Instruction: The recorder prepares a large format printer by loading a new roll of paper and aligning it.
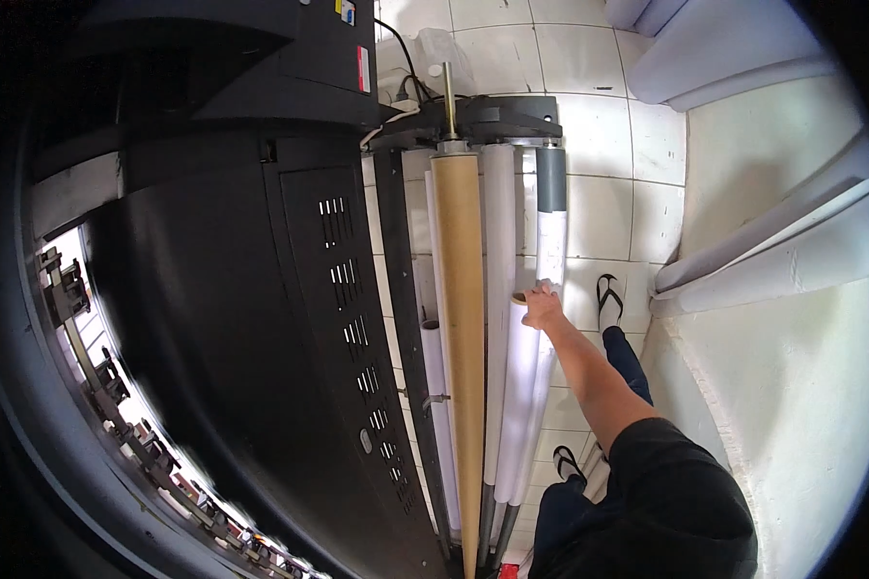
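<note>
My right hand (543,307) grips the upper end of a white roll of sheet material (521,386), its fingers around the rim of the brown hollow core. Right beside that hand lies a grey bar with a white-covered length (551,236). To the left runs a long tan cardboard tube (459,280) on a metal spindle (449,101). Between tube and held roll is a pale grey roller (498,232). Another thin white roll (434,386) with an open core sits left of the tan tube. My left hand is out of view.
A large black machine (212,338) with slotted vents fills the left side. A black end bracket (507,121) spans the bars. Cables (410,72) lie behind it. Large pale rolls (772,251) lean along the white wall at right. My sandalled feet (608,301) stand on white floor tiles (657,227).
</note>
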